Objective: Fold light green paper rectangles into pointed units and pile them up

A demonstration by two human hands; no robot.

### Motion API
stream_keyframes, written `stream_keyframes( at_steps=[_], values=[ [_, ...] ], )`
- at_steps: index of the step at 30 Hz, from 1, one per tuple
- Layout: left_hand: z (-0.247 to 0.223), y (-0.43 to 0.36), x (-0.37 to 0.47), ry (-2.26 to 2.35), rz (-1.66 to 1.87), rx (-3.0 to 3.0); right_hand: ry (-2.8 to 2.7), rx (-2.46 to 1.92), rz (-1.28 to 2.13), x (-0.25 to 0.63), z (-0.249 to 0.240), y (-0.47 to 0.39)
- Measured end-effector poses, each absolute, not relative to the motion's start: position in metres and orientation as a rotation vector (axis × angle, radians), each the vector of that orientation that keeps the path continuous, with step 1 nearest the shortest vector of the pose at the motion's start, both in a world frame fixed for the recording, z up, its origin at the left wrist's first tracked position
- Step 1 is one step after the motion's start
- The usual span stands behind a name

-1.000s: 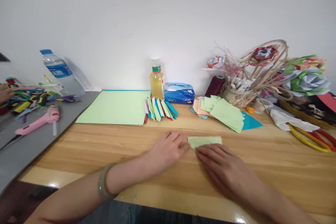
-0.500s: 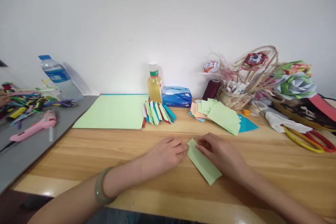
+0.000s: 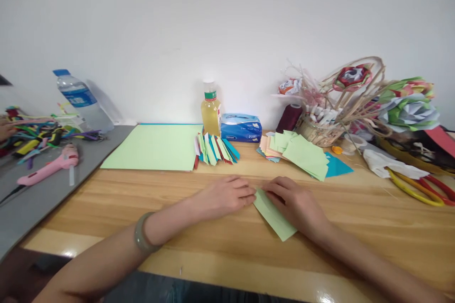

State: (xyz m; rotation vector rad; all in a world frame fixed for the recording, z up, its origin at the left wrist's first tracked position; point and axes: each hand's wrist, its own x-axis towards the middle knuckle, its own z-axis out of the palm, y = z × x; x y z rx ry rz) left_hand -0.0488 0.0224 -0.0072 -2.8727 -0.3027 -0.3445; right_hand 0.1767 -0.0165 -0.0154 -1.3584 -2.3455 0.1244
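A narrow green paper piece [image 3: 275,218] lies slantwise on the wooden table between my hands. My left hand [image 3: 231,195], palm down, touches its upper left corner with the fingertips. Over its upper right edge, my right hand [image 3: 293,201] is closed with thumb and fingers pinching the paper. Behind them stand folded strips [image 3: 215,149] in green, blue, red and white. A fanned stack of green paper pieces [image 3: 305,154] lies to the right of these, with a blue sheet [image 3: 337,165] partly under it.
Large green sheets [image 3: 152,147], a yellow drink bottle [image 3: 211,113] and a tissue pack [image 3: 241,129] line the back. Left are a pink glue gun [image 3: 50,168] and water bottle [image 3: 80,99]; right, a basket [image 3: 316,132] and scissors [image 3: 415,189]. Another person's hand shows far left.
My right hand has moved slightly left over the green paper, covering more of its right edge. My left hand has shifted only a little. The view has moved slightly.
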Motion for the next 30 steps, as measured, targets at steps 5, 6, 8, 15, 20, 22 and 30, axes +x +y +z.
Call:
stream_keyframes(
  at_steps=[5, 6, 8, 15, 20, 22, 30],
  values=[
    [-0.009, 0.025, -0.051, -0.287, -0.375, -2.907, -2.446, -1.206, -0.086, 0.181, -0.019, -0.015],
    [-0.009, 0.025, -0.051, -0.290, -0.365, -2.912, -2.467, -1.173, -0.107, 0.181, -0.019, -0.015],
    [-0.008, 0.025, -0.051, -0.302, -0.343, -2.919, -2.498, -1.118, -0.138, 0.183, -0.019, -0.015],
    [-0.007, 0.021, -0.048, -0.393, -0.365, -2.944, -2.566, -1.042, -0.216, 0.183, -0.015, -0.016],
    [-0.008, 0.022, -0.048, -0.380, -0.294, -2.995, -2.651, -0.999, -0.295, 0.181, -0.007, -0.018],
    [-0.007, 0.024, -0.048, -0.370, -0.244, -3.025, -2.663, -0.991, -0.341, 0.180, -0.005, -0.019],
    [-0.002, 0.030, -0.048, -0.370, -0.181, -3.115, -2.682, -0.966, -0.411, 0.180, -0.003, -0.019]
  ],
)
